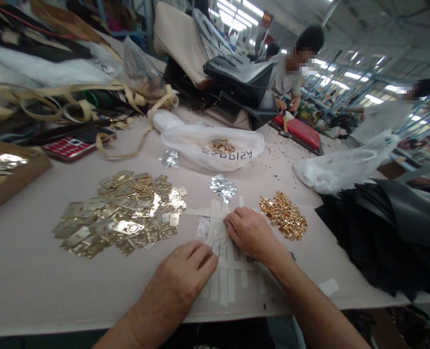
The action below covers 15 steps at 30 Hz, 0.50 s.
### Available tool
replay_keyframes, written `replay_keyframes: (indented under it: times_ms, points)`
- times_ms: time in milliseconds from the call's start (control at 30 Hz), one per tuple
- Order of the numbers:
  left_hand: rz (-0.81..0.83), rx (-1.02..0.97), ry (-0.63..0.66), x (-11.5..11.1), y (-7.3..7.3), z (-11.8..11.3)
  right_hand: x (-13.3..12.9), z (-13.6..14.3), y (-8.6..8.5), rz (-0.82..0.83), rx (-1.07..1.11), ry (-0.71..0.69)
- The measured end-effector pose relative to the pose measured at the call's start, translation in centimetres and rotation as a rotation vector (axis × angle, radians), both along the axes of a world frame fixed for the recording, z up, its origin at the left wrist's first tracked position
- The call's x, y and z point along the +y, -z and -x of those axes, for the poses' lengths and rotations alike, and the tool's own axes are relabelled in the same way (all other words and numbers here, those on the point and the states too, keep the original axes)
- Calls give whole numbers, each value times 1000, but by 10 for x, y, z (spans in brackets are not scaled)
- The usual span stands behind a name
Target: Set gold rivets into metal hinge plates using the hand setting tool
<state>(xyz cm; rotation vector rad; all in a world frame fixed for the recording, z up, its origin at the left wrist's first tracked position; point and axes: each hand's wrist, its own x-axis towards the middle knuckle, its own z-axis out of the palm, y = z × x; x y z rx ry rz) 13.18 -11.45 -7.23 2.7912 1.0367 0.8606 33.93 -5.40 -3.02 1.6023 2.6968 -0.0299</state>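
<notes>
Pale tape strips (222,286) lie crosswise on the table in front of me, with a clear plastic piece (202,229) at their left. My left hand (189,269) rests over the left part of the strips, fingers curled and close together. Higher up, my right hand (246,230) has its fingertips pressed together at the upper part of the strips. What either hand pinches is too small to make out. Gold-coloured metal plates (128,213) are heaped on the left. Silver discs (222,186) lie beyond the strips, and small gold rings (285,215) to the right.
An open white bag (186,140) holds metal parts. A cardboard box (22,179) stands left, black sheets (389,232) are stacked right, near a plastic bag (338,167). Leather pieces (237,77) are piled behind. A person (287,77) works at a red block (302,133).
</notes>
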Motion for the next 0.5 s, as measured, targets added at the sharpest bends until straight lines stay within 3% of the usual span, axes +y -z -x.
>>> replay_keyframes:
  times_ms: [167,333,500]
  points:
    - [6,23,65,8,-3,-3,-1,-2,2,5,131,86]
    - [-30,-31,74,8,3,7,-24,2,-11,218,453,111]
    - [10,-9,17,-1,3,16,-49,13,-13,311,476,112]
